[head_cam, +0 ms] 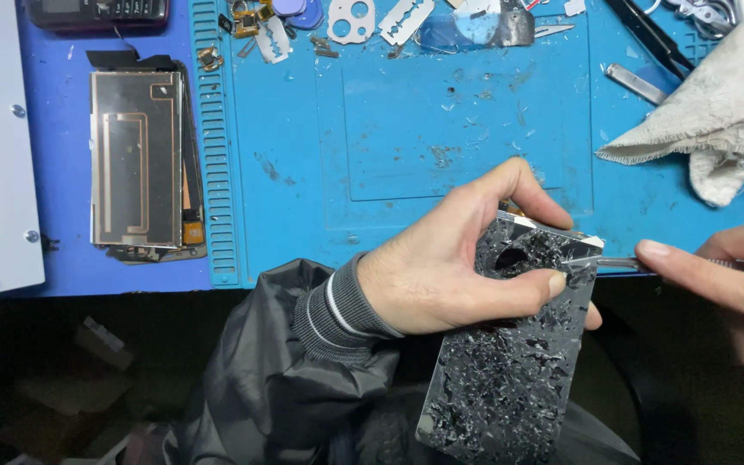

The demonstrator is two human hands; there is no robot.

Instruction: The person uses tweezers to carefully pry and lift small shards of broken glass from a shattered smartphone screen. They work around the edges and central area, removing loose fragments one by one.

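Observation:
My left hand (449,258) grips a shattered black phone back panel (505,370) near its top, thumb across the front and fingers behind it. The panel hangs over my lap below the front edge of the blue work mat (406,146). My right hand (725,275) comes in from the right edge and holds thin metal tweezers (600,261). Their tip rests on the cracked glass near the panel's upper right corner, beside my left thumb.
A flat metal-backed screen assembly (138,159) lies at the mat's left. Razor blades (405,19), small metal parts and scraps lie along the far edge. A dirty white cloth (716,120) sits at the right, with black tools (647,34) near it. Glass bits dot the mat.

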